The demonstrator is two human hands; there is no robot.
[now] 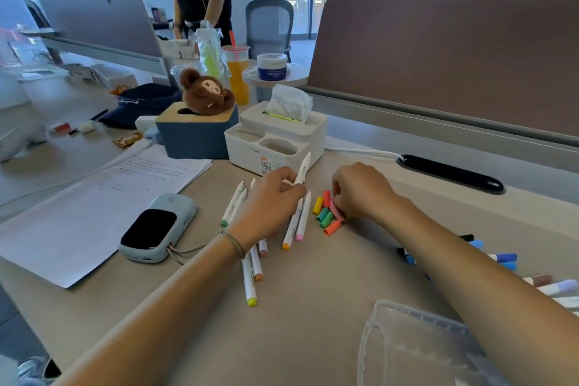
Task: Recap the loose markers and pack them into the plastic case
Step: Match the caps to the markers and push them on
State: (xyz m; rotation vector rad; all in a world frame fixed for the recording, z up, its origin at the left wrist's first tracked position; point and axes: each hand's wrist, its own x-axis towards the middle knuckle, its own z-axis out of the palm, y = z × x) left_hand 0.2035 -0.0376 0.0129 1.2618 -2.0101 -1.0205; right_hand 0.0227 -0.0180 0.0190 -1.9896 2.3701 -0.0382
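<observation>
Markers lie loose on the beige desk: seven white-bodied uncapped markers counted around the left hand, tips green, yellow, orange, pink among them; some may be hidden under the wrist. One more white marker is pinched in the left hand, tilted up and away, its tip hidden in the fingers. Loose caps sit in one cluster between the hands: about eight counted (yellow, red, teal, green, pink, orange), touching each other. Right hand rests on the cluster's right side with fingers curled down onto the caps; whether it holds one cannot be told. Capped markers, at least six with blue, black, brown and lilac caps, lie beyond the right forearm near the frame's right edge. One clear plastic case sits at the near right, partly cut off by the frame. Open desk surface lies between the case and the uncapped markers. One pale-blue device and one paper sheet bound the left; white tissue box stands just behind the hands.
</observation>
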